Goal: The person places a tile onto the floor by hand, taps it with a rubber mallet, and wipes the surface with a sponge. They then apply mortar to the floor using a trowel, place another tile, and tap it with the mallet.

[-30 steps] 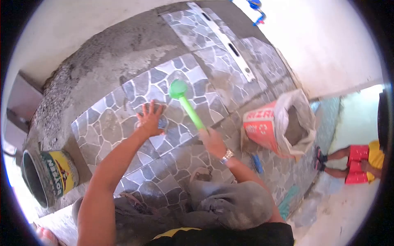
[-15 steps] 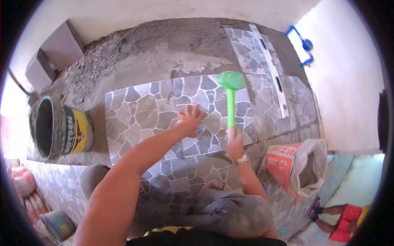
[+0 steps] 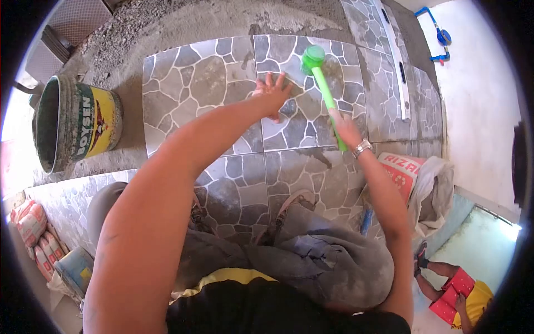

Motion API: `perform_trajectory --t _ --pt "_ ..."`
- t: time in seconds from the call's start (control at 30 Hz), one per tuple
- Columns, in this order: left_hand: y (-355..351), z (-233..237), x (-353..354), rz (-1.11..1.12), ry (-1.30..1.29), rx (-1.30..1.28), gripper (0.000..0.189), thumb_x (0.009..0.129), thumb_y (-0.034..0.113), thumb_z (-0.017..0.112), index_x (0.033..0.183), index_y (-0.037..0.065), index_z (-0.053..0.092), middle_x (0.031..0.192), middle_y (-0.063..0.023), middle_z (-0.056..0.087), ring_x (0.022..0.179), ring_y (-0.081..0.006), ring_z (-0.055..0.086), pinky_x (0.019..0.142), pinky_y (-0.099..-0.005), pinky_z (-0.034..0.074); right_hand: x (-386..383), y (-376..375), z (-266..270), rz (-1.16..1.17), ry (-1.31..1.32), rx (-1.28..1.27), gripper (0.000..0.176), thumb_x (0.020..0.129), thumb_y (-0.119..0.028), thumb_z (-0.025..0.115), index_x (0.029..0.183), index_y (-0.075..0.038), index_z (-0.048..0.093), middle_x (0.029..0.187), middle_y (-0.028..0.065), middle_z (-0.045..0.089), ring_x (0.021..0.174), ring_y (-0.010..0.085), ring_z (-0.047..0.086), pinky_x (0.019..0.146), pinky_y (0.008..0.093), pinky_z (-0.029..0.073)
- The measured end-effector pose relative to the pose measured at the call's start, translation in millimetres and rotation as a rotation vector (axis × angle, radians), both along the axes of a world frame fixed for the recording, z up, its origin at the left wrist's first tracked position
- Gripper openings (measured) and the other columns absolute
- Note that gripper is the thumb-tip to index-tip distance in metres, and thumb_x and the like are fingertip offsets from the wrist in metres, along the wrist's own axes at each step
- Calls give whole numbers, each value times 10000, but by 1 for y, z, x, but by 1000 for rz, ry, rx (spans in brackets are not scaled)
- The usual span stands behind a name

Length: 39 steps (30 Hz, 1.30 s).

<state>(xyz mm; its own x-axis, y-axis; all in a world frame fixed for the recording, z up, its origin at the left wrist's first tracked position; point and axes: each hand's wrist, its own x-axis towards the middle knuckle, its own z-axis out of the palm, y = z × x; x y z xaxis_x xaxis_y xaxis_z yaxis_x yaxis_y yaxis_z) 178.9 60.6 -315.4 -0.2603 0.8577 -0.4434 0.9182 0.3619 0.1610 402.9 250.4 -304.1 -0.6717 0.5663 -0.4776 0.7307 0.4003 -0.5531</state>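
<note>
Left hand (image 3: 272, 97): fingers spread, laid on the tile (image 3: 302, 111). Right hand (image 3: 346, 129): wrapped around the handle of the mallet (image 3: 323, 87). Mallet head: over the same tile; contact cannot be determined.

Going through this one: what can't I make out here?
All in the head view:
Left hand: palm, hidden by the back of the hand.
Mallet: lower face, hidden by its own head, so contact with the tile is unclear.
Level: far end, cut off by the top edge.
Bucket: bottom, lost in shadow.
Wristwatch: dial, too small to read.
</note>
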Motion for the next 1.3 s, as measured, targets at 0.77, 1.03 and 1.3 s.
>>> perform_trajectory --t 0.77,1.03,1.3 --pt "-3 14 5 103 34 -13 1267 607 488 916 1593 180 182 1640 -259 66 1432 -595 200 1106 -755 189 -15 -79 64 -273 634 -165 394 1045 -316 448 808 -28 574 549 18 484 425 134 467 427 319 375" --pt "-3 3 11 43 85 -36 1256 626 560 877 1561 20 237 1567 -389 183 1391 -601 301 1159 -669 187 -11 -81 -18 -218 361 -116 402 1060 -346 428 846 -51 598 558 10 523 413 101 452 408 284 350" --pt "0 2 6 32 82 -46 1298 604 577 882 1550 -25 229 1552 -404 209 1353 -578 388 1171 -587 243 -28 -82 16 -170 695 -96 425 1053 -364 418 805 -52 568 528 26 490 525 147 570 479 333 401"
